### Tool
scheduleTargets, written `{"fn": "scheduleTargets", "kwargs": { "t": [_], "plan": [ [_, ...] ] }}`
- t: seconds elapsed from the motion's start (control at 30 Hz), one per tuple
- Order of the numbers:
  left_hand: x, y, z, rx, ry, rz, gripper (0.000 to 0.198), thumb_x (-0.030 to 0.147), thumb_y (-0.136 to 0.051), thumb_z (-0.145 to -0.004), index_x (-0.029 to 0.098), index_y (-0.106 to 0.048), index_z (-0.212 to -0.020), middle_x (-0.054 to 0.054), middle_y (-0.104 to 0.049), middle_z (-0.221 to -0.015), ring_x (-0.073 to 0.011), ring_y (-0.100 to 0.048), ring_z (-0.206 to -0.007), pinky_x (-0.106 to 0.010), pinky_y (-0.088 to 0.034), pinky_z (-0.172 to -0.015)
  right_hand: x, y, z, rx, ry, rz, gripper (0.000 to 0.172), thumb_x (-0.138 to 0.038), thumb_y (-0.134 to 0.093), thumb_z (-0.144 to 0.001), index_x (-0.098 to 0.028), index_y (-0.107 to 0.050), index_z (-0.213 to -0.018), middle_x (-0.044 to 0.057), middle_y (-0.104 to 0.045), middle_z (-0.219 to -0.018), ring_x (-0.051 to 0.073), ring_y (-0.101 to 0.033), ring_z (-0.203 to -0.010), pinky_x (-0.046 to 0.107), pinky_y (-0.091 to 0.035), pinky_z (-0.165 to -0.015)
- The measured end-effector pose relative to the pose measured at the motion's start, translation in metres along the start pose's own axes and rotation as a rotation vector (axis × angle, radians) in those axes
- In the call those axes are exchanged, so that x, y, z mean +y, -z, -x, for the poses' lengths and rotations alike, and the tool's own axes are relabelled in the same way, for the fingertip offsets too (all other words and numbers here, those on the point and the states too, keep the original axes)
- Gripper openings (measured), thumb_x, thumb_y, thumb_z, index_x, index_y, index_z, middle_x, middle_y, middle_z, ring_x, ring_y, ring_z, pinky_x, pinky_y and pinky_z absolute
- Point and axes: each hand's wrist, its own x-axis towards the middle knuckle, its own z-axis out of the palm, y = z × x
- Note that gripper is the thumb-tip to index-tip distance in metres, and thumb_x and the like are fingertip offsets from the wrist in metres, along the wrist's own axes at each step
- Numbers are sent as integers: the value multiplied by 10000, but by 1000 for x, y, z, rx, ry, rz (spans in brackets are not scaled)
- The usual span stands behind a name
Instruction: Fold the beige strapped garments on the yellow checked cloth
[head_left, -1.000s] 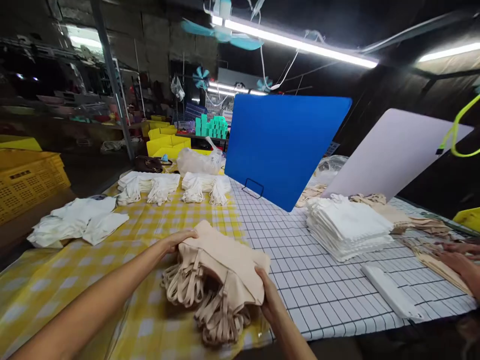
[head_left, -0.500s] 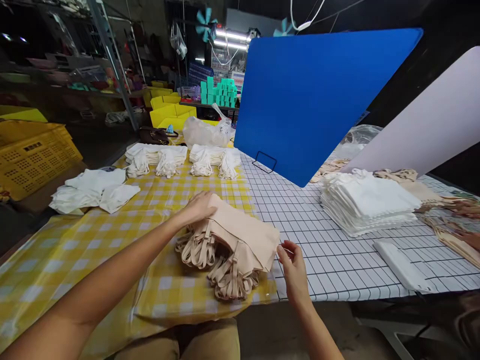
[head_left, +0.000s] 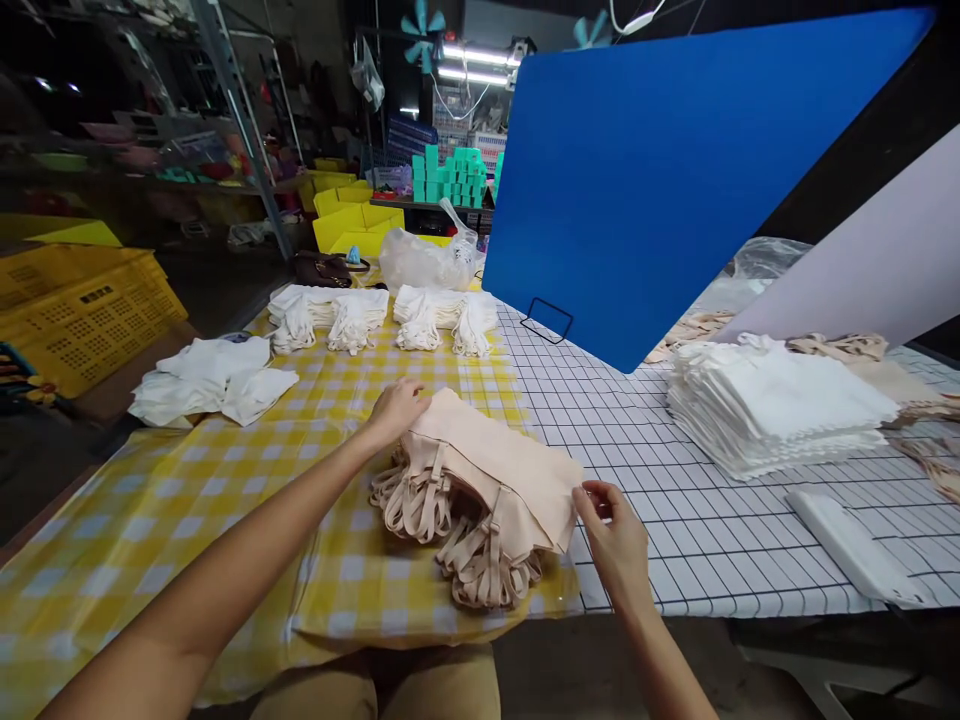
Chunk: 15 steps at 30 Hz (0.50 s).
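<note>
A stack of beige camisoles (head_left: 502, 450) with thin straps lies on the yellow checked cloth in front of me. Its loops of strap hang in two bunches toward me. My left hand (head_left: 401, 408) grips the far left end of the stack, its fingertips partly hidden behind the fabric. At the right end, my right hand (head_left: 613, 530) pinches the edge of the stack between thumb and fingers.
Folded white garments with straps (head_left: 330, 310) lie at the back, and a loose white pile (head_left: 214, 380) at left. A tall white stack (head_left: 780, 405), a white slab-like object (head_left: 855, 550) and a large blue board (head_left: 660, 180) are on the right. A yellow crate (head_left: 97, 310) stands far left.
My view has turned slightly left, so the scene sits further right. Another person's hands at the right edge have left the view. Both my hands remain at the beige stack's ends.
</note>
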Motion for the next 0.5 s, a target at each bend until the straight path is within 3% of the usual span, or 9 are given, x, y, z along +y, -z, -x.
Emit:
{"fn": "scheduleTargets", "kwargs": {
  "t": [0.17,0.33,0.5],
  "plan": [
    [6,-11,-23,-92,51,-11,288,302,-555,-739,162,-691,-950,-76,-684,-832,-214,-604,-799,-253,-414,-665,-5,-10,-8,-24,-58,1,370,-546,-584,-612,-201,-536,-741,-48,-476,-514,144,-461,-503,275,-354,-529],
    [8,-15,-24,-24,75,69,185,241,-571,-711,186,-712,-818,-51,-691,-765,-188,-603,-743,-240,-400,-623,0,-11,-10,42,-121,-34,429,-553,-621,-581,-205,-510,-806,-56,-499,-510,157,-493,-515,277,-368,-541],
    [5,-14,-23,22,84,182,131,186,-557,-702,169,-685,-716,-48,-688,-754,-174,-594,-711,-248,-401,-625,2,-12,-10,13,-129,-14,373,-550,-604,-608,-198,-521,-699,-52,-459,-498,135,-438,-497,261,-338,-507]
  ]
}}
